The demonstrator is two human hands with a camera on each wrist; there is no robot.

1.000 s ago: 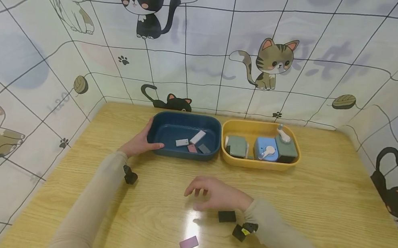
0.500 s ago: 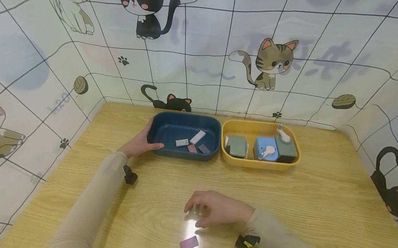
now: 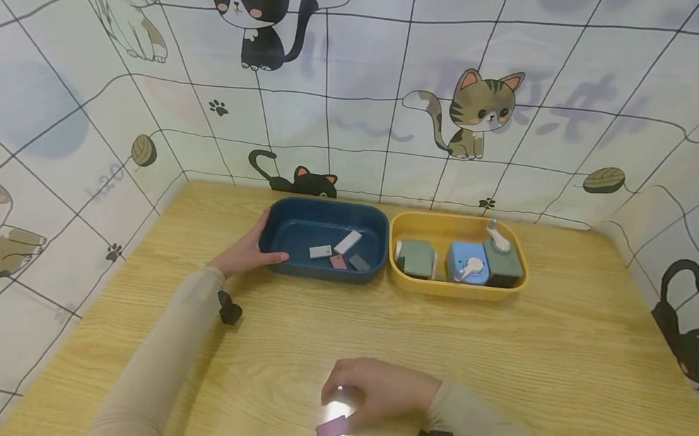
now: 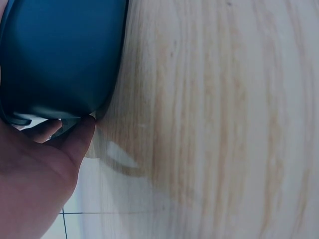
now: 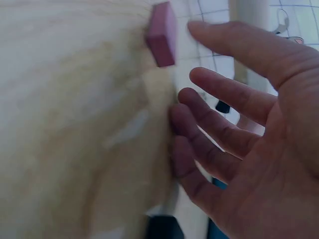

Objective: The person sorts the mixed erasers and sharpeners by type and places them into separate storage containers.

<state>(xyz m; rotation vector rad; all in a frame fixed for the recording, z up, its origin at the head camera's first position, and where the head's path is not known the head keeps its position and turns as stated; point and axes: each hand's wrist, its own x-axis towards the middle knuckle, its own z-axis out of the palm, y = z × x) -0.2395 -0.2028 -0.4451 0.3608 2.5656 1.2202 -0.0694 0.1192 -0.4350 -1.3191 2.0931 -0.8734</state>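
My left hand grips the left end of a dark blue bin, thumb on its near wall and fingers round the far side. The left wrist view shows the bin wall close above the thumb. Inside lie several small flat blocks: white, grey and a pink one. Low over the table, my right hand is spread, its thumb tip right beside a pink rectangular block. In the right wrist view this block stands apart from the loosely bent fingers.
Right of the blue bin, a yellow bin holds a blue box and a green box with white cranks, plus another green box. Cat-printed sheets wall the back and sides of the wooden table.
My right hand has moved down and nearer, lowering toward the pink block. A dark block seen earlier below that hand is now out of sight. The left hand has stayed on the blue bin.
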